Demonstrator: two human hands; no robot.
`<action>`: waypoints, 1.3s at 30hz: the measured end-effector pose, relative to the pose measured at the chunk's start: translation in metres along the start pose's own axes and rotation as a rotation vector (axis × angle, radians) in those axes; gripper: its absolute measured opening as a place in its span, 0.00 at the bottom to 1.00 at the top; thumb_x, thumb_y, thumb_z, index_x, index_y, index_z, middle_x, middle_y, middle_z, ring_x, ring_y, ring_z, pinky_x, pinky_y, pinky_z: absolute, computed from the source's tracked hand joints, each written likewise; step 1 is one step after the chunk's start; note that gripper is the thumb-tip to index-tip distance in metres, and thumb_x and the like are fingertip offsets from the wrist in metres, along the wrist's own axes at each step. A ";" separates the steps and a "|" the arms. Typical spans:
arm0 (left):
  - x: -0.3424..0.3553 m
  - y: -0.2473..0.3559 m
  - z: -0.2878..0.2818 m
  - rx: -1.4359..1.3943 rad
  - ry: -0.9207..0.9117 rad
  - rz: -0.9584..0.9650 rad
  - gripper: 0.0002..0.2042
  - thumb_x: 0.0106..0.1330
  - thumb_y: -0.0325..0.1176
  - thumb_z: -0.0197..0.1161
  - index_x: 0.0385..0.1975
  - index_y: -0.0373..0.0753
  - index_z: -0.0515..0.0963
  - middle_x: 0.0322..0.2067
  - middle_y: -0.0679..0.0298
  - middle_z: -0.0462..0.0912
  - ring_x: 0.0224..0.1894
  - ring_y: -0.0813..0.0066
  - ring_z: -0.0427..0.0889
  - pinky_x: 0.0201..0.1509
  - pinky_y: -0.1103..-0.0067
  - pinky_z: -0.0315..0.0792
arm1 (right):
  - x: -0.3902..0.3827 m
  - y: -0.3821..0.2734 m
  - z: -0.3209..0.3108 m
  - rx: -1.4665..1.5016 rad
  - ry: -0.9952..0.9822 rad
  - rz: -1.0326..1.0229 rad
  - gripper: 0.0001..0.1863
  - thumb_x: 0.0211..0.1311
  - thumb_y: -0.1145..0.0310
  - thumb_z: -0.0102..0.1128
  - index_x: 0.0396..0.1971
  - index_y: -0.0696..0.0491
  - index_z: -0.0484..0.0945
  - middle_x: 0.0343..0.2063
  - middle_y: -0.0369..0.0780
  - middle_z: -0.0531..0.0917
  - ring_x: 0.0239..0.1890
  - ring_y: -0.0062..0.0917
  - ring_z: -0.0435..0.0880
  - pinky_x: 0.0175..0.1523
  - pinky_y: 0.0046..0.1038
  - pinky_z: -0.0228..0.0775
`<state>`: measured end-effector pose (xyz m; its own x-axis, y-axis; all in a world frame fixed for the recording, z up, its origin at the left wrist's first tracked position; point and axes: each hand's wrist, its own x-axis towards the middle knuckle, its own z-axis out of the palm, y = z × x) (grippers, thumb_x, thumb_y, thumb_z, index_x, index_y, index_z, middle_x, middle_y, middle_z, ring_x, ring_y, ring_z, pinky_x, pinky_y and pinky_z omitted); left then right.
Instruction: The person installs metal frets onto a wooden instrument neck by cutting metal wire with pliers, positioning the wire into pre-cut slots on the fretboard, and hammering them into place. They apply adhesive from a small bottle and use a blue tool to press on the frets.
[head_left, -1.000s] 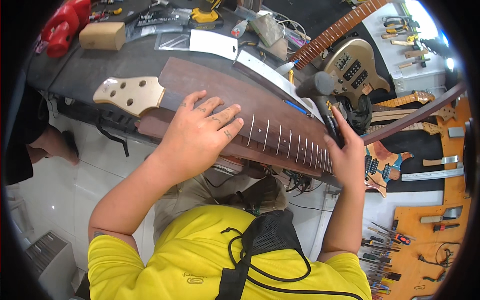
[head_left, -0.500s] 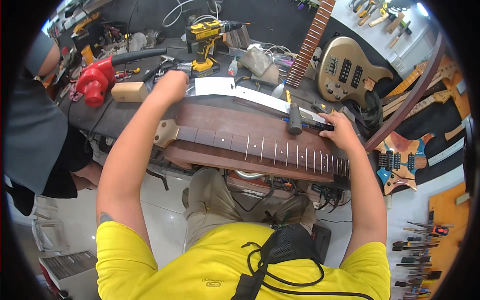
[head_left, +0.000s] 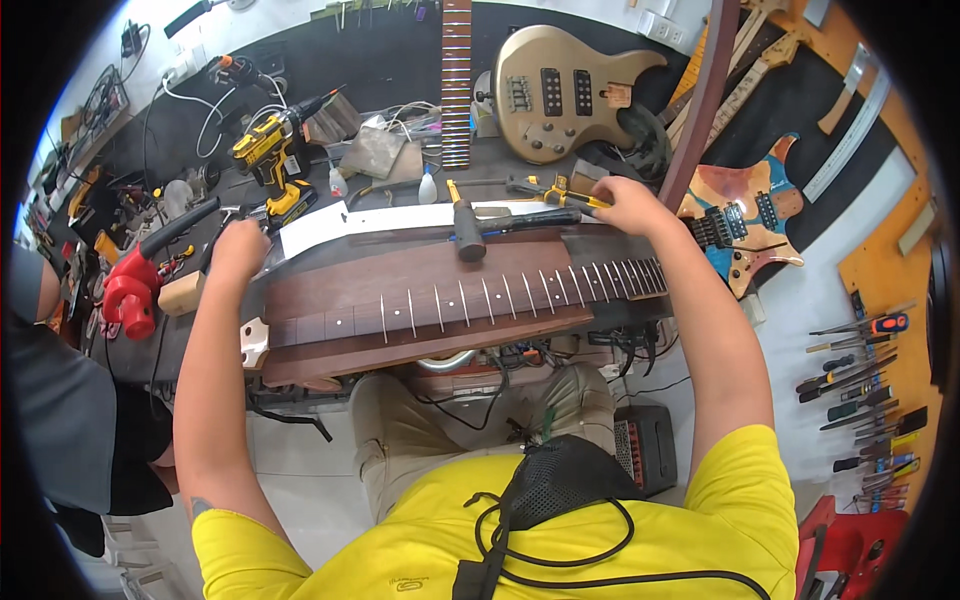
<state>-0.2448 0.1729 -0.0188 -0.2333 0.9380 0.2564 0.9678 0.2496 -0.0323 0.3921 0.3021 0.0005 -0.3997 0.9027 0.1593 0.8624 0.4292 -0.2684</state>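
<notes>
My left hand (head_left: 240,243) is closed beside the white packaging (head_left: 310,234), at the left of the bench; what it grips is unclear. My right hand (head_left: 627,208) grips the yellow-handled tool (head_left: 553,192) at the back of the work. Between my hands lies a guitar neck with a dark, fretted fingerboard (head_left: 460,301) and pale headstock (head_left: 252,345), on brown boards (head_left: 340,270). A black-headed mallet (head_left: 468,232) rests across the long white strip (head_left: 400,218), near a dark handled tool (head_left: 525,220).
A drill (head_left: 265,160), red blower (head_left: 130,290) and wooden block (head_left: 180,293) crowd the left. Behind are a gold guitar body (head_left: 550,90) and upright fretted neck (head_left: 455,80). A painted guitar (head_left: 760,250) and hanging files (head_left: 860,400) are right. Another person (head_left: 55,400) stands left.
My left hand left the fingerboard and reached back-left. My right hand moved from the dark tool near the mallet to the yellow-handled one behind it. The view swung, showing more bench.
</notes>
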 end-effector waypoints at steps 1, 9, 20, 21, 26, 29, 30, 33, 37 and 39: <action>-0.007 -0.003 -0.011 -0.059 0.093 0.033 0.11 0.66 0.32 0.66 0.41 0.30 0.86 0.45 0.41 0.90 0.51 0.42 0.90 0.58 0.51 0.81 | 0.008 -0.002 0.004 0.001 0.001 -0.009 0.22 0.60 0.66 0.73 0.53 0.58 0.85 0.48 0.49 0.90 0.49 0.41 0.89 0.59 0.40 0.80; -0.147 0.016 -0.078 -1.297 0.293 -0.193 0.16 0.76 0.24 0.60 0.61 0.29 0.77 0.40 0.63 0.88 0.35 0.82 0.80 0.44 0.82 0.75 | 0.053 -0.042 -0.013 -0.282 -0.241 0.022 0.17 0.46 0.64 0.74 0.35 0.60 0.90 0.36 0.55 0.91 0.42 0.47 0.92 0.52 0.43 0.83; -0.303 0.022 -0.009 -1.756 0.197 -0.544 0.07 0.77 0.26 0.59 0.50 0.38 0.80 0.35 0.67 0.85 0.30 0.88 0.73 0.33 0.88 0.66 | -0.117 -0.099 -0.020 1.223 0.206 0.059 0.15 0.56 0.79 0.62 0.37 0.48 0.66 0.49 0.43 0.80 0.43 0.24 0.80 0.47 0.25 0.75; -0.300 0.029 -0.005 -1.779 0.174 -0.461 0.07 0.77 0.27 0.60 0.50 0.38 0.81 0.35 0.67 0.85 0.31 0.88 0.74 0.34 0.88 0.66 | -0.134 -0.110 -0.018 1.277 0.126 0.034 0.15 0.54 0.77 0.64 0.36 0.48 0.67 0.47 0.43 0.79 0.42 0.26 0.80 0.48 0.28 0.75; -0.252 0.096 -0.030 -1.680 0.128 -0.179 0.07 0.78 0.27 0.61 0.50 0.36 0.80 0.37 0.66 0.85 0.39 0.81 0.82 0.41 0.82 0.74 | -0.191 -0.196 0.025 1.159 -0.079 0.013 0.17 0.38 0.85 0.63 0.26 0.48 0.70 0.46 0.39 0.79 0.46 0.24 0.76 0.56 0.28 0.68; -0.229 0.108 -0.038 -1.401 0.257 0.001 0.08 0.77 0.27 0.60 0.51 0.34 0.80 0.35 0.59 0.85 0.38 0.70 0.84 0.43 0.74 0.77 | -0.204 -0.223 0.042 1.226 -0.354 0.132 0.13 0.41 0.84 0.67 0.25 0.52 0.75 0.50 0.40 0.79 0.53 0.23 0.75 0.59 0.28 0.66; -0.215 0.106 -0.040 -1.164 0.345 0.113 0.09 0.76 0.27 0.60 0.51 0.33 0.79 0.34 0.54 0.85 0.38 0.61 0.86 0.44 0.69 0.78 | -0.204 -0.229 0.046 1.150 -0.355 0.081 0.13 0.41 0.84 0.67 0.25 0.53 0.75 0.49 0.39 0.78 0.52 0.23 0.75 0.58 0.28 0.66; -0.146 0.043 -0.043 -0.841 0.138 0.060 0.17 0.67 0.28 0.60 0.54 0.34 0.80 0.36 0.44 0.86 0.41 0.46 0.87 0.49 0.57 0.79 | -0.205 -0.233 0.046 1.064 -0.374 0.021 0.11 0.42 0.85 0.66 0.24 0.55 0.74 0.48 0.39 0.78 0.52 0.24 0.75 0.58 0.28 0.66; -0.038 -0.029 -0.015 -0.160 -0.327 0.095 0.20 0.61 0.31 0.66 0.54 0.39 0.88 0.49 0.45 0.90 0.55 0.47 0.88 0.60 0.61 0.81 | -0.202 -0.241 0.046 1.006 -0.374 -0.004 0.11 0.43 0.86 0.64 0.24 0.56 0.74 0.46 0.38 0.77 0.50 0.25 0.76 0.58 0.28 0.66; -0.010 -0.036 0.010 -0.205 -0.312 0.202 0.19 0.58 0.29 0.68 0.52 0.40 0.88 0.48 0.47 0.91 0.55 0.46 0.88 0.59 0.62 0.81 | -0.202 -0.245 0.050 1.037 -0.334 0.017 0.10 0.43 0.86 0.63 0.24 0.56 0.74 0.45 0.38 0.76 0.49 0.26 0.76 0.57 0.28 0.67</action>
<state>-0.2782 0.1567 -0.0301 -0.0240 0.9988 -0.0416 0.9883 0.0300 0.1493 0.2462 0.0159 -0.0139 -0.5895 0.8041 -0.0764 0.2496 0.0913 -0.9640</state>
